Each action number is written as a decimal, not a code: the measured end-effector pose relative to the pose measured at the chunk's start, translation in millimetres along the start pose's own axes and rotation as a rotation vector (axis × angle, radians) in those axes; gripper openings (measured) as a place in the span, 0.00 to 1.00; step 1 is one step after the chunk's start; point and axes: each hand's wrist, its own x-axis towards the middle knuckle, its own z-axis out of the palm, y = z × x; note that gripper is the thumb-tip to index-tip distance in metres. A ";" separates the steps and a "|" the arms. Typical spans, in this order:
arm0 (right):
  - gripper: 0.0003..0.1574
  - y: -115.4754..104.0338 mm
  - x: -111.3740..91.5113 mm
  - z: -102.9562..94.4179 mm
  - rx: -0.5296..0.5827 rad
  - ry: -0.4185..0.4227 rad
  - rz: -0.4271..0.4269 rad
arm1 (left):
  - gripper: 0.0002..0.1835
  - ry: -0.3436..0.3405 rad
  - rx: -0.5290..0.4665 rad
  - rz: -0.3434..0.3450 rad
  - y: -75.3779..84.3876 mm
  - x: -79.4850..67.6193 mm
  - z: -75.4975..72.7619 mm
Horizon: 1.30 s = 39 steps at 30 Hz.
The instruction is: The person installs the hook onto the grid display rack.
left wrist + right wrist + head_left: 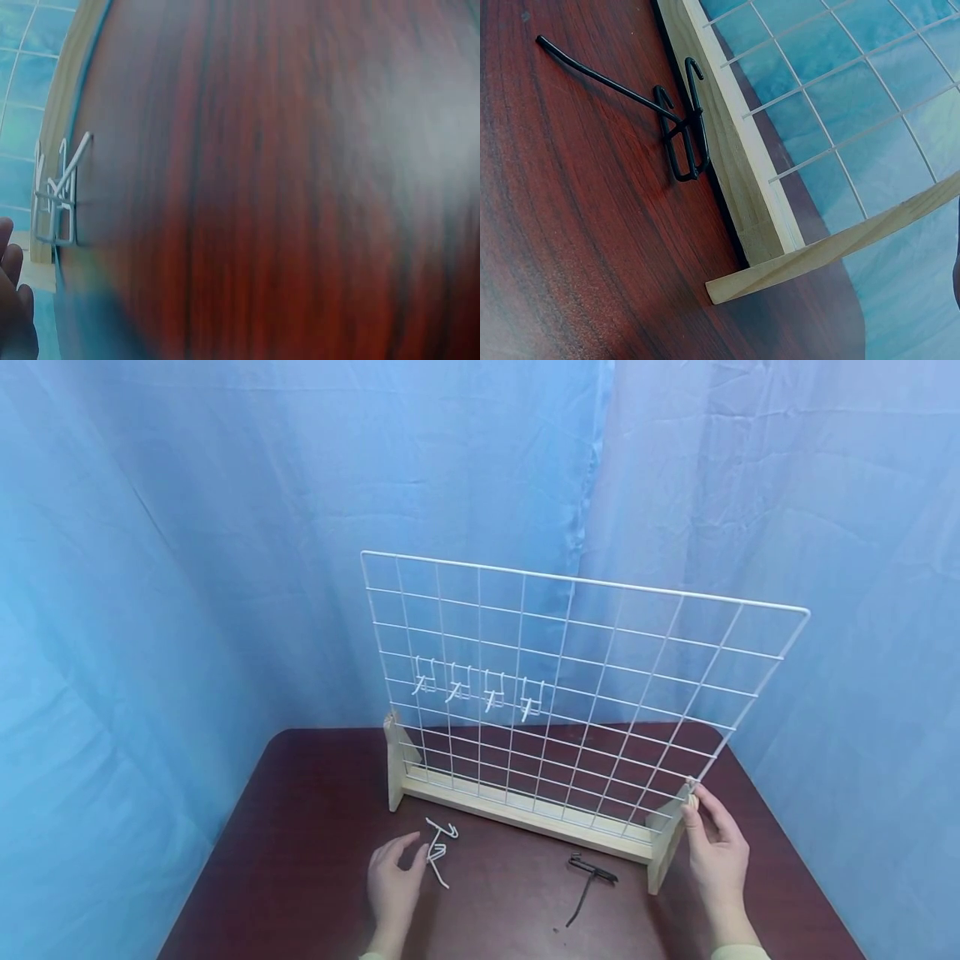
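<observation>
My right hand (718,847) pinches the top of the right end piece of a wooden stand (525,814), at a small round wooden knob. A white wire grid panel (637,647) stands upright in it, leaning slightly. Several white hooks (492,692) hang in a row on the grid's left half. On the table, overlapping white wire display hooks (437,853) lie in front of the stand, also seen as white wire hooks (56,195) in the left wrist view. Beside them is my left hand (396,877), thumb and fingers apart, nothing between them.
A black wire display hook (592,870) lies on the table near the stand's right end, its long prong pointing toward me. The dark red wooden table (315,827) has rounded back corners. Blue curtains (225,568) hang behind and at both sides.
</observation>
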 end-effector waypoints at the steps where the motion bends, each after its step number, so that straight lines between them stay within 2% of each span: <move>1: 0.24 0.6 0.0 -0.1 0.004 0.000 -0.002 | 0.13 -0.011 0.014 -0.005 -1.3 0.3 -0.8; 8: 0.25 0.9 -1.0 0.7 0.028 0.006 0.004 | 0.15 -0.105 0.062 -0.047 -6.7 4.6 -4.5; 15: 0.23 -25.9 -4.7 0.6 0.008 -0.010 -0.014 | 0.17 -0.210 0.041 -0.027 -10.8 3.1 -12.1; 19: 0.23 -32.5 -5.9 0.3 0.017 -0.016 -0.016 | 0.18 -0.275 0.042 -0.035 -13.9 2.1 -17.2; 26: 0.23 -30.6 -4.4 0.2 0.033 -0.015 -0.018 | 0.11 -0.348 0.083 -0.098 -15.6 1.0 -18.8; 29: 0.23 -16.3 -2.1 0.1 0.045 -0.011 -0.010 | 0.08 -0.359 0.094 -0.109 -15.4 0.4 -17.9; 33: 0.24 2.0 0.7 0.3 0.075 -0.001 0.010 | 0.06 -0.354 0.083 -0.075 -16.3 -0.6 -17.0; 39: 0.25 1.3 1.1 0.8 0.084 0.003 0.004 | 0.06 -0.370 0.043 0.021 -14.6 -2.3 -12.1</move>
